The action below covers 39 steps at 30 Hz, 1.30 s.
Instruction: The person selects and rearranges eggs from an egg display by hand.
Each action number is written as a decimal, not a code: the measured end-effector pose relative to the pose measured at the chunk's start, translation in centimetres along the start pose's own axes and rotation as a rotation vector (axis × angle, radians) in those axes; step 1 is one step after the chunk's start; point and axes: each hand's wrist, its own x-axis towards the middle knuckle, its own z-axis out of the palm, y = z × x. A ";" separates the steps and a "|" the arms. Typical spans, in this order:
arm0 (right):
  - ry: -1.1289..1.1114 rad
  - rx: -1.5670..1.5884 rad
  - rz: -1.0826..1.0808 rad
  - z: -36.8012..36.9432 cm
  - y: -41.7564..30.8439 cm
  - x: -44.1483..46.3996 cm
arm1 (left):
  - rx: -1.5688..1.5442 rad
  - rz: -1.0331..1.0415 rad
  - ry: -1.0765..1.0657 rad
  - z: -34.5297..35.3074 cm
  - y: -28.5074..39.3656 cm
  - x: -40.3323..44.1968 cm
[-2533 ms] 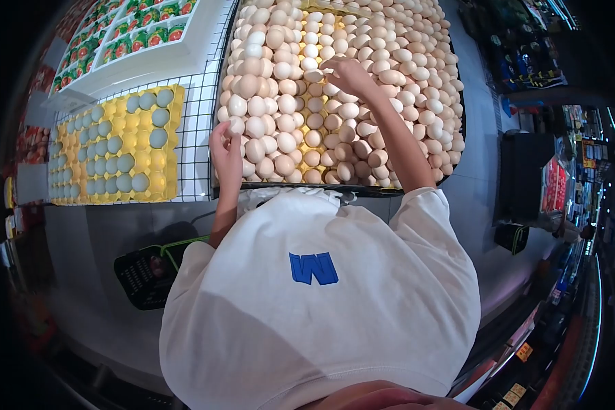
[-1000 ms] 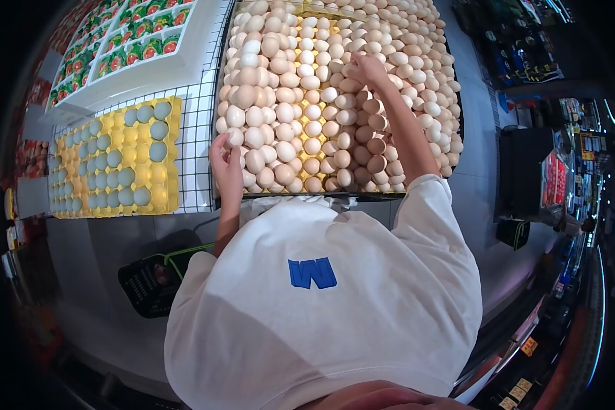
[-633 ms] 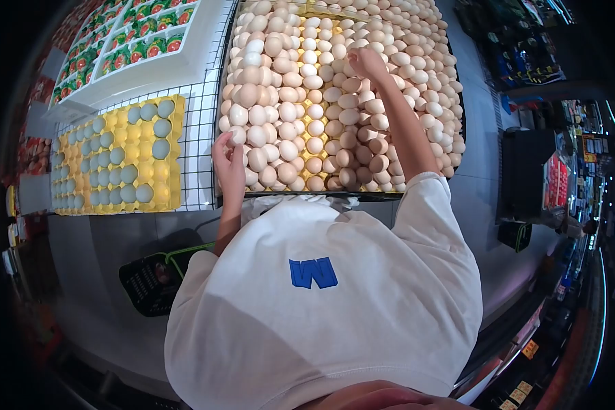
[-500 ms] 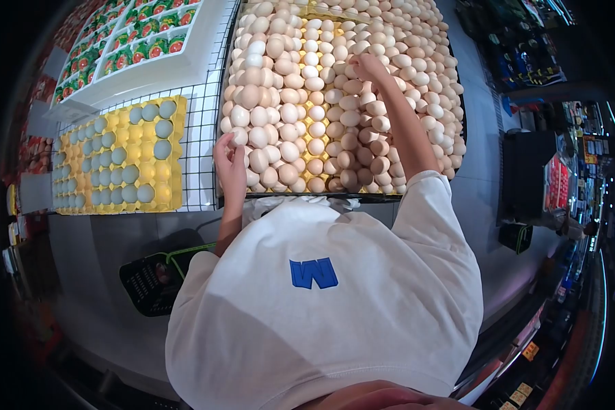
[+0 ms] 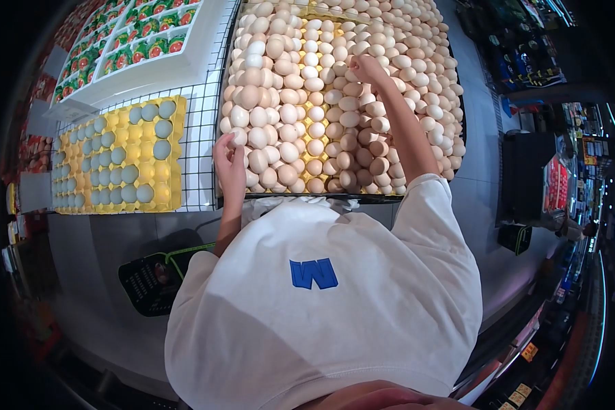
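Note:
At the left edge of the big egg display, my left hand (image 5: 230,164) has its thumb and fingers curved round a pale egg (image 5: 239,137) at the fingertips. My right hand (image 5: 366,69) reaches farther out over the middle of the display. Its fingers are curled downward among the brown eggs (image 5: 349,103), and whatever lies inside them is hidden. Between the hands a yellow egg tray (image 5: 316,98) shows through gaps in a column of eggs.
To the left, a yellow tray (image 5: 147,152) of bluish eggs sits on a white surface with a black wire grid (image 5: 201,123). Behind it stands a white box (image 5: 193,51) of packs with green and red printing. A black basket (image 5: 147,283) with green edging is at lower left.
Both hands stay nearly where they were. The fingers of my right hand have shifted very slightly; an egg shows just left of them.

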 end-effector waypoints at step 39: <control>0.015 -0.166 0.028 -1.1 -1.9 -1.6 | 0.011 0.036 -0.011 -0.1 0.3 0.0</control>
